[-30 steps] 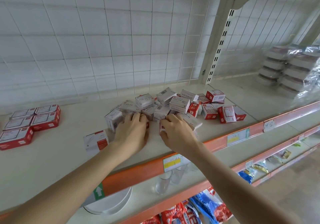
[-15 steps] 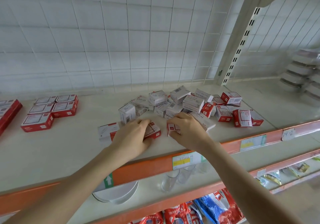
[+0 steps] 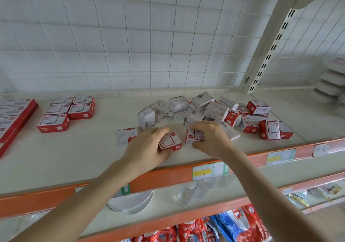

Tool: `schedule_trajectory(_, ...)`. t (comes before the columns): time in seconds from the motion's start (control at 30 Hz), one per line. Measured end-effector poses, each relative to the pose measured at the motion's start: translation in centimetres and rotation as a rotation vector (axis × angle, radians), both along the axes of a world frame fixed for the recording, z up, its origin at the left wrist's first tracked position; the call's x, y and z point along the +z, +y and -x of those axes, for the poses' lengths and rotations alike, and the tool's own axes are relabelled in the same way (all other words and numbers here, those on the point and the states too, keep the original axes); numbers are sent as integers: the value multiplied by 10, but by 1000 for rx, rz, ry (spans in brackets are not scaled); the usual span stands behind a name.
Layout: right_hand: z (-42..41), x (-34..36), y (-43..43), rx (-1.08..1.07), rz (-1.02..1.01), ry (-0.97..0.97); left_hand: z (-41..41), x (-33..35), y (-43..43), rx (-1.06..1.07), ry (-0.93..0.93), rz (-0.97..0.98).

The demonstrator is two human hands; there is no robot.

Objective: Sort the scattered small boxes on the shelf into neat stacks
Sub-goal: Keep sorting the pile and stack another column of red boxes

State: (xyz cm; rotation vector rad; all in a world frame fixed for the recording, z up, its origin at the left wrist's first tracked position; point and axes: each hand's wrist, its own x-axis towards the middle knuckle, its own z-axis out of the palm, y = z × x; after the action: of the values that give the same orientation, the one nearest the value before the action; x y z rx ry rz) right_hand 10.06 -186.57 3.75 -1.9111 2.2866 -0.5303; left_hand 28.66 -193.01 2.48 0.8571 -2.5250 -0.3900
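Head | box pile behind left hand, right hand | red stacks left

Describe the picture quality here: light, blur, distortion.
Head view: soft, even light, only a faint shadow beneath the box in the left hand. Head view: print on the pile of boxes reads clearly at centre, while the stacked packs at the far right are hazy. Head view: the wide-angle lens bows the grid wall and the upright post.
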Motion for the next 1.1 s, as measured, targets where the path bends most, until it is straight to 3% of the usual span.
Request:
schedule_trajectory(0.43,-64,28,-32,77,291,-199,-82,27,-34,148,178,96)
schedule_trajectory(0.63,-126,27,-59,216,227,-222,-146,16,-46,349,162,-6)
schedule_trajectory(0.8,-171,14,-74,329,185,-223,-183,-4,-54,446,12,-128)
schedule_trajectory(0.93,-188,2,-80,334,114,-116,-195,-10,-60,468,-17,-146)
schedule_trajectory(1.1,-179,-6,-84,299,336,76,-185,-3,-57,346,17,41)
